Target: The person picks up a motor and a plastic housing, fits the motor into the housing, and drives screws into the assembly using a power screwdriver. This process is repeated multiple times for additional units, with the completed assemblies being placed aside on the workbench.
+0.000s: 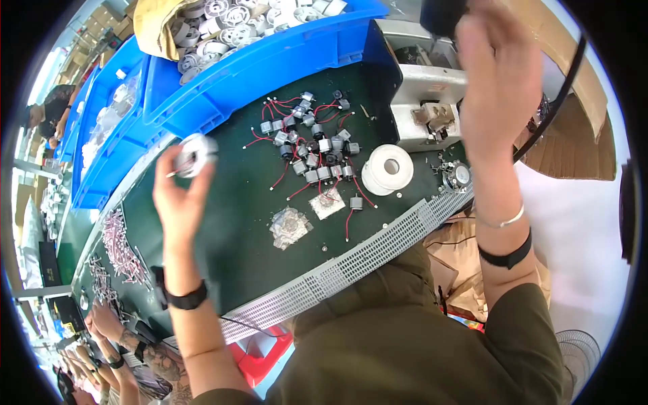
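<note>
My left hand (179, 196) holds up a white round plastic housing (201, 152) above the left part of the dark green work surface (243, 196). The fingers and thumb close around its rim; a small dark and reddish detail shows inside it. My right hand (499, 94) is raised at the upper right, beside a black cylindrical tool (442, 17) over a metal bench fixture (418, 108). Motion smears its fingers, and whether they touch the tool is unclear. Between my arms lie several small motors (317, 145) with red wires.
A blue bin (270, 57) of white round housings stands at the back, with another blue bin (111, 175) farther left. A white spool (378, 177), two small plastic bags (290, 228) and a heap of wired parts (123, 248) lie around. A perforated edge strip (337, 273) runs in front. Co-workers' arms (111, 327) reach in at lower left.
</note>
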The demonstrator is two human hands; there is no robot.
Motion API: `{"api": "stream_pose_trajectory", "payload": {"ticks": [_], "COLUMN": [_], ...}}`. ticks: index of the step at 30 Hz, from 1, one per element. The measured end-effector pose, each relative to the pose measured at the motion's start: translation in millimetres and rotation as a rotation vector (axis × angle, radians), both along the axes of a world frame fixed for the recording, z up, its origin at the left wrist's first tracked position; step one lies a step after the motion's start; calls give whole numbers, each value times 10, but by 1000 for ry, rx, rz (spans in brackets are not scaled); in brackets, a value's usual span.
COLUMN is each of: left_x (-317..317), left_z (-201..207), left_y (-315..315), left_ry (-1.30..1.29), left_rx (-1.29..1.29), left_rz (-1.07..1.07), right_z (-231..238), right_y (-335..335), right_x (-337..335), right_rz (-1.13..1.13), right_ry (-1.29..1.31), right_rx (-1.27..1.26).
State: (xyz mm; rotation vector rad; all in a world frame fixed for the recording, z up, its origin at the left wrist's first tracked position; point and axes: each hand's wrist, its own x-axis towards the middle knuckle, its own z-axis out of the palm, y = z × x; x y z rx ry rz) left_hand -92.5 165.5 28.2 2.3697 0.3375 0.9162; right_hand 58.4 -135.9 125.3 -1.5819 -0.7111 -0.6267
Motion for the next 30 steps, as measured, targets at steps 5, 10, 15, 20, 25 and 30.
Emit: {"api": "stream_pose_trajectory", "payload": {"ticks": [5,10,15,20,25,30], "left_x": [-739,-974,591,2236,3201,2835], "left_z": [-104,712,1194,1010,432,697], "left_y": [1147,1207,333,176,553,378], "left_ry": [501,819,230,335,460,392], "left_rx": [45,399,333,306,152,238], "left_rz": [162,524,-147,-454,-751,-448], "right_z": [-632,-905,-1006,-685,-644,-592], "right_y": [449,1042,1181,987,846,444], "right_x": [283,424,454,310,60,-223], "right_rz": [326,262,265,120,473,710], "right_ry": [60,356,333,114,273,303], "right_rx": [-760,-1246,-1400,-1015,-710,-595]}}
